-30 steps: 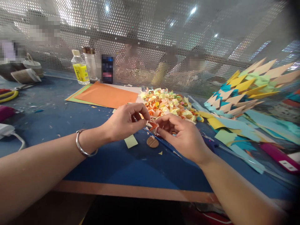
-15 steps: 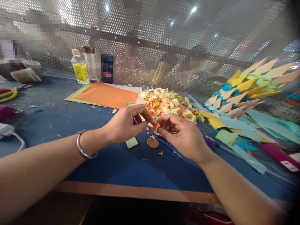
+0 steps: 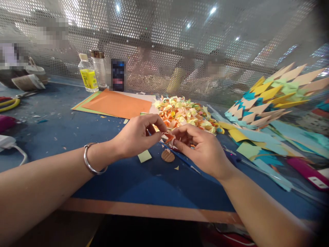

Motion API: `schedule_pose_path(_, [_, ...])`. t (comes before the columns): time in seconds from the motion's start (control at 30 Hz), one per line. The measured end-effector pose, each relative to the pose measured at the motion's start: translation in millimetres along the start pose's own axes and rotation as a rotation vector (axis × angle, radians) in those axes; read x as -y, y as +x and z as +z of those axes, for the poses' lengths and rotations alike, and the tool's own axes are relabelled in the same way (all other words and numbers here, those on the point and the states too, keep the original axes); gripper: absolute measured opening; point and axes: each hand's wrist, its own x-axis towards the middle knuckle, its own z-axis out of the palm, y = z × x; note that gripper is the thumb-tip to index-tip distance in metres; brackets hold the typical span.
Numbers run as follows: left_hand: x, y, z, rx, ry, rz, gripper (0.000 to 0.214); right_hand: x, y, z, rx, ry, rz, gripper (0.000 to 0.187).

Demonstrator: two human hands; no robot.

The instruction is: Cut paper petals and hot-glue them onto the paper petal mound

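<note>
My left hand (image 3: 142, 134) and my right hand (image 3: 199, 147) meet above the middle of the blue table. A small folded orange paper piece (image 3: 169, 137) is pinched between the thumb and fingers of my right hand. The left fingertips are closed at its left edge; part of the paper is hidden by the fingers. Just behind my hands lies a heap of folded paper flowers (image 3: 186, 113) in yellow, orange and cream. Below the hands are a round brown disc (image 3: 168, 155) and a pale yellow paper square (image 3: 144, 156).
Orange paper sheets (image 3: 120, 103) lie at the back left, near a yellow-labelled bottle (image 3: 87, 77), a glass jar (image 3: 99, 72) and a propped phone (image 3: 118, 74). A spiky paper construction (image 3: 259, 103) stands at right, with blue paper strips (image 3: 298, 135) and a magenta tool (image 3: 308, 171).
Almost nothing differs. My left fingertips have shifted very slightly at the orange paper, while my right hand keeps its place.
</note>
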Motion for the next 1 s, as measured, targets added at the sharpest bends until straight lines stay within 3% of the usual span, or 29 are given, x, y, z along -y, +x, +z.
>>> schedule_pose_path(1.0, [-2.8, 0.2, -0.5, 0.045, -0.003, -0.047, 0.012, 2.1, 0.2, 0.2, 0.005, -0.006, -0.005, 0.011])
